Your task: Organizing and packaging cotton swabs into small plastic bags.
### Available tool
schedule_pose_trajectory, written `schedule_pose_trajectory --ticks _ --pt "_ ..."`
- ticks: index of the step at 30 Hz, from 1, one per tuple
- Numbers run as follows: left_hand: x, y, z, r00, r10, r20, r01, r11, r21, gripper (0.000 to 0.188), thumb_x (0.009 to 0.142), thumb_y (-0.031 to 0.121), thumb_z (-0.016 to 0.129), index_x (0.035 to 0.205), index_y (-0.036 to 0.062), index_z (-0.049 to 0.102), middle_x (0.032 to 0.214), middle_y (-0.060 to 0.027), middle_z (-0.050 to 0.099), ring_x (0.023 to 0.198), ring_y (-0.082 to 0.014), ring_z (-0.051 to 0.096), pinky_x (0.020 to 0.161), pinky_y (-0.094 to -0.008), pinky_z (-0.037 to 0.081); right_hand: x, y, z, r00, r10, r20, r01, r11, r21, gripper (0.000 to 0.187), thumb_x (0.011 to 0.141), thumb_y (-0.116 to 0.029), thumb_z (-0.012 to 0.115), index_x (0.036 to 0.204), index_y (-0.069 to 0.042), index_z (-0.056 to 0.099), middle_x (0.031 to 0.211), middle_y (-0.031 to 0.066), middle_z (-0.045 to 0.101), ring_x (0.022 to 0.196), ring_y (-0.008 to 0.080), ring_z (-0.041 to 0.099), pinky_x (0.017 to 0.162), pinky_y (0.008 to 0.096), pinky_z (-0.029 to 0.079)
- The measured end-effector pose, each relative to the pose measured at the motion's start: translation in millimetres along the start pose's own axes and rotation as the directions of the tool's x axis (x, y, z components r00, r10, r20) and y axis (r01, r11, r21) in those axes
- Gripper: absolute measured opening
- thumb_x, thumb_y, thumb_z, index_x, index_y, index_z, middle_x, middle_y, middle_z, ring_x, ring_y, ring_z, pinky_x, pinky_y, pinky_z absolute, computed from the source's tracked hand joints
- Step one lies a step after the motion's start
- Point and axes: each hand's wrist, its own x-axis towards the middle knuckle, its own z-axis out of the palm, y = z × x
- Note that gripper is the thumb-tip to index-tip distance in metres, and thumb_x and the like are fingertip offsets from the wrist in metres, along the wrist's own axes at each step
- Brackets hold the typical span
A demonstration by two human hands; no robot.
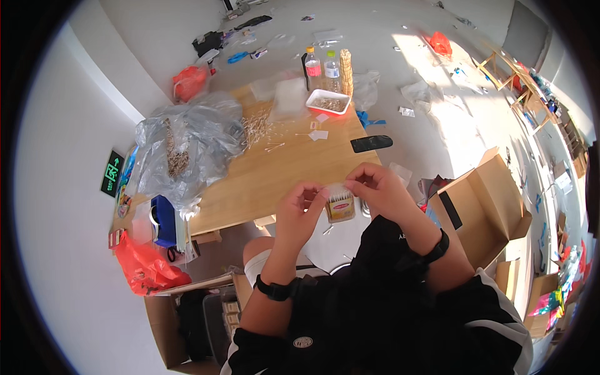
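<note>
A small see-through pack of cotton swabs (340,209) with a yellowish label hangs upright in front of me, just off the table's near edge. My left hand (305,201) pinches its upper left corner between thumb and fingertips. At the upper right corner, my right hand (374,186) grips it the same way. White swab tips show through the top part of the pack. Loose cotton swabs (256,130) lie in a heap on the wooden table (275,172), beside a big grey plastic bag (209,140) with more swabs on it.
A red-and-white tray (328,102) of swabs stands at the far table edge, near two bottles (314,72). A black flat object (372,144) overhangs the right edge. A blue tape dispenser (164,220) and red bag (147,265) sit left. An open cardboard box (484,206) is right.
</note>
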Motion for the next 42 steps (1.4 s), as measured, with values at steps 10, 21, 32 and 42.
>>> schedule_pose_trajectory --ticks 10,21,32,42 --pt "-39 41 9 0.994 0.084 -0.074 -0.073 0.987 0.141 0.009 0.095 0.004 0.068 0.100 -0.0016 0.063 0.090 -0.0043 0.069 0.081 -0.0098 0.067 0.075 -0.0248 0.054 -32 -26 -11 0.993 -0.057 0.107 0.057 0.998 -0.001 0.009 0.095 -0.009 0.071 0.098 -0.002 0.067 0.089 -0.0004 0.068 0.077 0.0033 0.059 0.066 0.0208 0.046" --pt "-55 54 9 0.980 0.198 -0.036 -0.176 0.930 0.322 0.008 0.087 0.002 0.074 0.092 0.0022 0.067 0.099 -0.0089 0.070 0.094 -0.0187 0.066 0.086 -0.0299 0.050 -39 -20 -16 0.969 -0.205 0.140 0.193 0.977 0.090 0.005 0.092 -0.005 0.071 0.094 -0.001 0.068 0.092 0.0026 0.068 0.086 0.0113 0.067 0.081 0.0269 0.056" --pt "-57 63 19 0.973 0.229 -0.031 -0.208 0.928 0.310 0.013 0.085 0.004 0.077 0.097 0.0036 0.072 0.100 -0.0081 0.070 0.092 -0.0190 0.066 0.082 -0.0299 0.050 -39 -25 -6 0.941 -0.306 0.143 0.301 0.952 0.060 0.006 0.090 -0.004 0.072 0.096 -0.001 0.071 0.095 0.0056 0.072 0.087 0.0131 0.067 0.083 0.0287 0.054" --pt "-61 58 12 0.973 0.222 -0.059 -0.181 0.900 0.397 0.008 0.084 0.005 0.077 0.091 0.0029 0.074 0.092 -0.0076 0.070 0.087 -0.0190 0.067 0.078 -0.0296 0.050 -42 -22 5 0.963 -0.212 0.164 0.200 0.976 0.090 0.005 0.091 0.000 0.071 0.095 0.002 0.070 0.098 0.0096 0.072 0.093 0.0138 0.066 0.081 0.0282 0.052"
